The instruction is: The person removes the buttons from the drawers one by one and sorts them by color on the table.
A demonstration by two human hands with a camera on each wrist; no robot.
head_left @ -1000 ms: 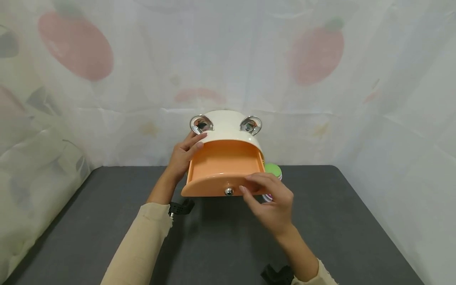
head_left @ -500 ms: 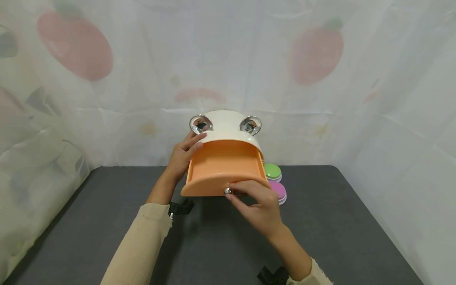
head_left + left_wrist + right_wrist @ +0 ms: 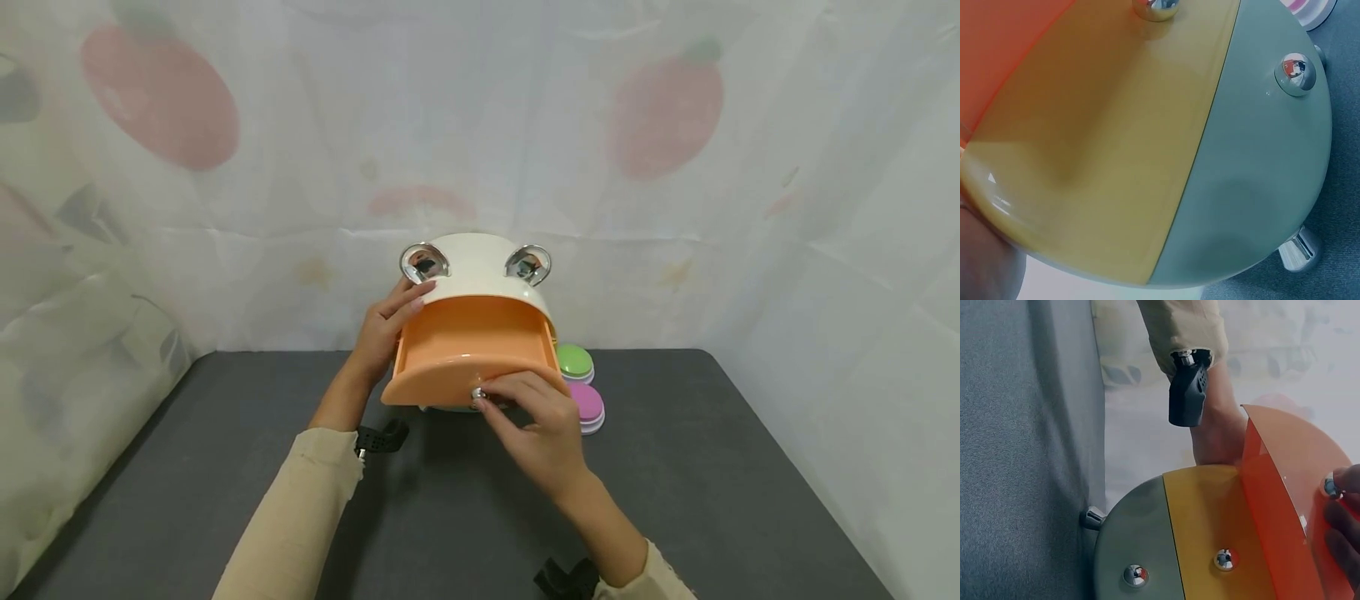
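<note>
Change: orange drawer (image 3: 471,350) pushed slightly further into the cabinet (image 3: 480,271) than half a second ago; right hand moved with it.
Right hand (image 3: 536,425): fingertips pinched on the silver knob (image 3: 477,394) at the drawer front.
Left hand (image 3: 384,327): fingers straight, pressed against the cabinet's left side (steadying grip, nothing clasped).
Drawer: top slot of the cabinet, partly pulled out.
Green disc (image 3: 575,362): just right of the cabinet.
Pink disc (image 3: 586,404): right of the cabinet, nearer than the green.
Table (image 3: 750,492): under the cabinet.
</note>
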